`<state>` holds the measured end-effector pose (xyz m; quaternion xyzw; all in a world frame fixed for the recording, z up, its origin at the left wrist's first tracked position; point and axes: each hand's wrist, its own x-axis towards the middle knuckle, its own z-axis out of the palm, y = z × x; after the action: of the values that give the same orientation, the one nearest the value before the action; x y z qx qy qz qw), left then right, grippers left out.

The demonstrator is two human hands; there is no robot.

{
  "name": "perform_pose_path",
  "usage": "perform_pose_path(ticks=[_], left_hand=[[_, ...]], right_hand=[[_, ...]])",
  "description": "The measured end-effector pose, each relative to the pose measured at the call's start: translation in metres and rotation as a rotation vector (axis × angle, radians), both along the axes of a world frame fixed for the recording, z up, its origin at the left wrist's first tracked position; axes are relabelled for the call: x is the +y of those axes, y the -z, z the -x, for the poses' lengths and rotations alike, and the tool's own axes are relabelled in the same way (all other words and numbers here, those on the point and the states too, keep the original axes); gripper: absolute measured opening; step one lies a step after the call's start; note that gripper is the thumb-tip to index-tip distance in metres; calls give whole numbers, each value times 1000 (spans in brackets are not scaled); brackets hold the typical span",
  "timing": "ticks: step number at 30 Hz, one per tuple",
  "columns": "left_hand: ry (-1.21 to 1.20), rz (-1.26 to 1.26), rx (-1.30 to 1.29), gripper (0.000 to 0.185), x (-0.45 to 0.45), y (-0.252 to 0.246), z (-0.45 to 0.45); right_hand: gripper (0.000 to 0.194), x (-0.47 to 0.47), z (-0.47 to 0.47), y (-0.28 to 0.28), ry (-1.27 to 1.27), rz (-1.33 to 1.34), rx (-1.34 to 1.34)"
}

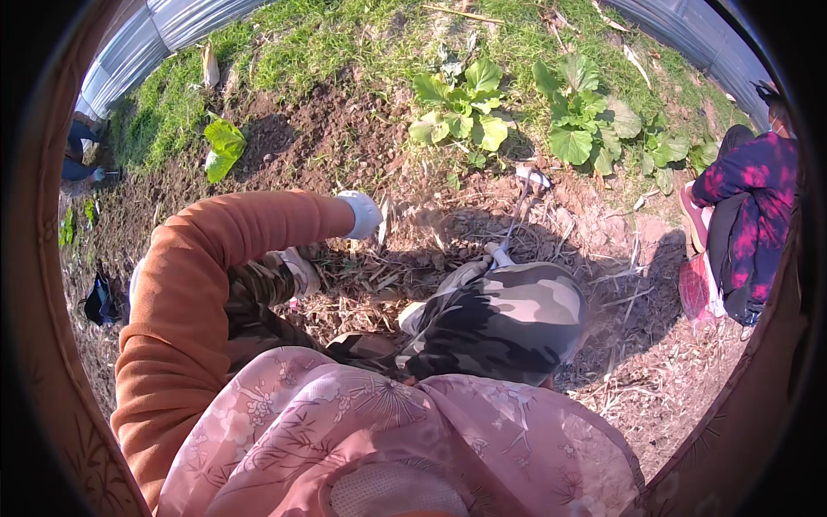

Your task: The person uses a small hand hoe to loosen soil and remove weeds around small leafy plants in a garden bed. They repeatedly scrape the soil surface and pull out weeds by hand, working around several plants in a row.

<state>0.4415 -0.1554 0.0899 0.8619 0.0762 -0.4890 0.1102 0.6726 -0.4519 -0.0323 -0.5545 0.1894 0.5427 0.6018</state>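
Note:
My left hand (pixel 363 215), in a white glove, hangs over the dug soil at the end of an orange-brown sleeve. Its fingers point away and are hidden, so its grip does not show. A dry stalk (pixel 386 216) is right beside it. Past my bent right knee, a bit of my white-gloved right hand (pixel 500 256) shows, closed around the handle of a small hoe (pixel 515 216). The knee covers most of that hand. The hoe's metal blade (pixel 533 176) rests at the soil near the leafy green plants (pixel 462 106).
A person in a dark and pink top (pixel 762 181) squats at the right, beside a red bag (pixel 698 291). Another person's legs (pixel 81 145) show at far left. More leafy plants (pixel 575 123) and a lone one (pixel 223 147) grow ahead. Plastic sheeting (pixel 155 29) stands behind.

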Motion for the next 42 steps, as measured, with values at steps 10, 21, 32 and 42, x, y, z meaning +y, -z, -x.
perform_pose_path(ticks=[10,21,32,42], left_hand=[[-55,-428,-147,25,64,-136,107],[229,13,-512,17,27,-10,43],[-262,469,-723,22,-9,94,76],[-312,516,-722,16,-1,94,85]], right_hand=[[20,-27,-101,-116,-587,220,-421],[15,39,0,-159,-873,390,-356],[40,184,104,-3,-1470,369,-1186],[43,104,153,-70,-1277,639,-845]])
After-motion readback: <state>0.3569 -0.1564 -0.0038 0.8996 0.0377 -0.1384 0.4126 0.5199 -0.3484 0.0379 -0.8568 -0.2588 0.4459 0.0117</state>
